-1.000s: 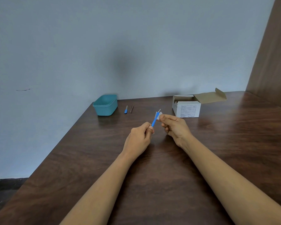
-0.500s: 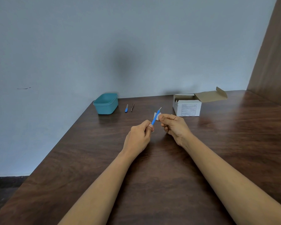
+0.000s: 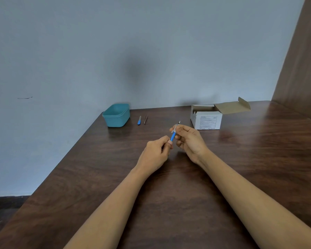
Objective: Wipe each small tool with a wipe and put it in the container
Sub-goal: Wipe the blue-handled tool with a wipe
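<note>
At the far left stands a teal rectangular plastic container (image 3: pixel 116 115); just beside it lie a short blue-handled tool (image 3: pixel 139 120) and thin metal tweezers (image 3: pixel 145 119). The left hand (image 3: pixel 155 155) pinches the lower end of a slim blue-handled, metal-tipped tool (image 3: pixel 172 136), held above the surface; the right hand (image 3: pixel 188 141) pinches a small white wipe (image 3: pixel 174 128) round its upper part. That tool looks light, stiff and thin, probably slippery when damp, and best gripped by the handle. Further right sits an open white cardboard box (image 3: pixel 206 119). The dark wooden table (image 3: pixel 169 203) meets a pale blue-grey wall (image 3: pixel 151 42).
</note>
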`<state>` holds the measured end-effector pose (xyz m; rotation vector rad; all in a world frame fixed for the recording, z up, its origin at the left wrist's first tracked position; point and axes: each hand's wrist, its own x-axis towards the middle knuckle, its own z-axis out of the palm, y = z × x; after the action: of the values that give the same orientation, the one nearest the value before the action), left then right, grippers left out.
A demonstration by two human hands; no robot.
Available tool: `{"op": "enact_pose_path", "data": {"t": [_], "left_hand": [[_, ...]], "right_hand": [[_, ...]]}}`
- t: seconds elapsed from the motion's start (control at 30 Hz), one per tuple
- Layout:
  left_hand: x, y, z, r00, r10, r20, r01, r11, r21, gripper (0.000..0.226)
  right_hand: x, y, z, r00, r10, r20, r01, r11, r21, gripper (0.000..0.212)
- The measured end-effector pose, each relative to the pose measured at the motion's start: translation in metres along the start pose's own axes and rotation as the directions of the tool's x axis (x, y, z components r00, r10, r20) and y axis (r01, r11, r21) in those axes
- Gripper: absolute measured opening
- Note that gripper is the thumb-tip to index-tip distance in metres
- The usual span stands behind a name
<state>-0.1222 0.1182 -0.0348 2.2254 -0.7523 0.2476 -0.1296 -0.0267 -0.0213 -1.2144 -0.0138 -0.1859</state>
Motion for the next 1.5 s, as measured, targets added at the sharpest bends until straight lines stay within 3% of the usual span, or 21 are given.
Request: {"op": "enact_pose_path", "data": {"t": [0.2,0.37,0.73,1.03,1.13,1.5], "left_hand": [[0.0,-0.001,0.0,1.0,0.005,-0.006,-0.005,1.0,0.0,0.025],[0.0,-0.001,-0.001,1.0,0.011,-0.001,-0.011,1.0,-0.007,0.027],[-0.001,0.001,0.0,0.999,-0.003,0.035,0.002,1.0,0.023,0.027],[-0.001,0.0,-0.001,1.0,-0.007,0.016,0.007,1.0,0.02,0.027],[-0.002,-0.001,0.0,1.0,-0.013,0.014,0.012,1.0,0.011,0.028],[-0.001,0.001,-0.001,0.999,-0.021,0.036,0.02,0.999,0.027,0.028]], "right_hand": [[-0.001,0.0,-0.001,0.999,-0.044,-0.002,0.044,0.999,-0.023,0.024],[0.0,-0.001,-0.003,0.999,-0.027,-0.041,0.028,0.999,0.025,0.006],[0.002,-0.002,-0.006,0.994,-0.112,0.005,0.111,0.972,-0.209,0.017],[0.006,0.003,-0.006,0.996,0.08,-0.046,-0.073,0.986,0.149,0.003],[0.007,0.004,-0.006,0.992,0.102,-0.068,-0.081,0.96,0.267,0.021],[0.011,0.005,-0.011,0.988,0.07,-0.136,-0.04,0.976,0.215,0.044]]}}
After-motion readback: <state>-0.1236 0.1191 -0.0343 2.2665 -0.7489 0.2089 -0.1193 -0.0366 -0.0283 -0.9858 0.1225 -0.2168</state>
